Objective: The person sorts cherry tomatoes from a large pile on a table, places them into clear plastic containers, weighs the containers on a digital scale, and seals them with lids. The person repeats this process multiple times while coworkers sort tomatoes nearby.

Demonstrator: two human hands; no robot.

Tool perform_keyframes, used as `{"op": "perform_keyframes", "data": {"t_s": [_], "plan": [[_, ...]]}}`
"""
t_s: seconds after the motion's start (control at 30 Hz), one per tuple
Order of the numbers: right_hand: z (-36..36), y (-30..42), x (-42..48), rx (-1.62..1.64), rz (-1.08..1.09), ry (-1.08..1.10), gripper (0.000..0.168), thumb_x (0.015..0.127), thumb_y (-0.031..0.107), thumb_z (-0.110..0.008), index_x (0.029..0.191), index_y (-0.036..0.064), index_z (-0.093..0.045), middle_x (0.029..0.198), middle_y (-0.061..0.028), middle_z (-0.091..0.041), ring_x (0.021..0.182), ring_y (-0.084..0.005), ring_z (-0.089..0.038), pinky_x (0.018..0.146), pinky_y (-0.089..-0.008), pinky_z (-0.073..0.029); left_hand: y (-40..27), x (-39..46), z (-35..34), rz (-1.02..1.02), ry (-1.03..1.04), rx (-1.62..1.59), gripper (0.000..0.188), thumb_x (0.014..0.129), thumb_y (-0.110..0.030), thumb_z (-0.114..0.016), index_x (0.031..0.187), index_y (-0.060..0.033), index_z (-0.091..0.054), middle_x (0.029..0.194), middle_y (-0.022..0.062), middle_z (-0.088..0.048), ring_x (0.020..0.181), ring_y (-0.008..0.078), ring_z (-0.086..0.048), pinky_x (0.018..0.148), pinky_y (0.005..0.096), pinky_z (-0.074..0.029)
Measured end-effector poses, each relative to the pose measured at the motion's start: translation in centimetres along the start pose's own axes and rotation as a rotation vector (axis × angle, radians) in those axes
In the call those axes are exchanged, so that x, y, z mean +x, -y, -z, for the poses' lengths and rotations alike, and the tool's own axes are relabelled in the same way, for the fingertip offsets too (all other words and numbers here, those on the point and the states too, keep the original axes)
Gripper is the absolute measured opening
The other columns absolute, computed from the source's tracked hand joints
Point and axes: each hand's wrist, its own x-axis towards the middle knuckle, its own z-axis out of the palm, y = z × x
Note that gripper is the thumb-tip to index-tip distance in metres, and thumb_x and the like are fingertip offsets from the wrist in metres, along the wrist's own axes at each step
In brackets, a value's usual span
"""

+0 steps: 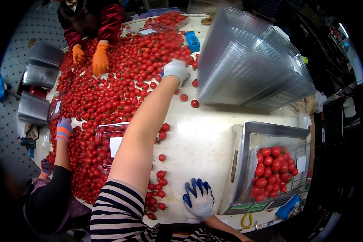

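My left hand (176,72), in a white knit glove with blue showing, reaches far across the table. It is at the edge of a large spread of red cherry tomatoes (109,99); its fingers are turned away, so what they hold is hidden. Palm down on the white tabletop (196,142), my right hand (199,198) rests with its blue-coated fingers apart and nothing in it. To its right stands a digital scale (234,207). A clear plastic tray of larger-looking tomatoes (272,172) sits on the scale's platform. Loose tomatoes (161,181) lie left of my right hand.
A tall stack of clear plastic containers (248,63) leans beyond the scale. Near it is a blue tape dispenser (192,41). One co-worker's orange gloves (100,59) and another's striped glove (63,130) are among the tomatoes. A labelled clear container (104,130) lies partly behind my arm.
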Motion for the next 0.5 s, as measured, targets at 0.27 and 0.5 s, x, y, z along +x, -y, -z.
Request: {"op": "perform_keyframes", "data": {"t_s": [0.27, 0.5], "plan": [[-0.1, -0.2, 0.0, 0.012, 0.001, -0.023, 0.04, 0.078, 0.025, -0.059, 0.116, 0.011, -0.061, 0.124, -0.0148, -0.054, 0.115, -0.0318, -0.05, 0.102, -0.0461, -0.034, 2.2, 0.9, -1.1, -0.007, -0.058, -0.126, 0.024, 0.075, -0.013, -0.061, 0.095, -0.0022, -0.067, 0.102, 0.0194, -0.064, 0.091, 0.0321, -0.063, 0.078, 0.0372, -0.051], [-0.7, -0.2, -0.6, 0.002, -0.008, 0.03, 0.044, 0.079, 0.026, -0.057, 0.12, 0.011, -0.058, 0.128, -0.0146, -0.051, 0.118, -0.0321, -0.047, 0.103, -0.0482, -0.03, 9.7, 0.2, -1.1, 0.314, 0.008, -1.584, 0.022, 0.086, -0.016, -0.06, 0.107, -0.0076, -0.06, 0.089, 0.0046, -0.065, 0.078, 0.0192, -0.063, 0.061, 0.0293, -0.051]]}}
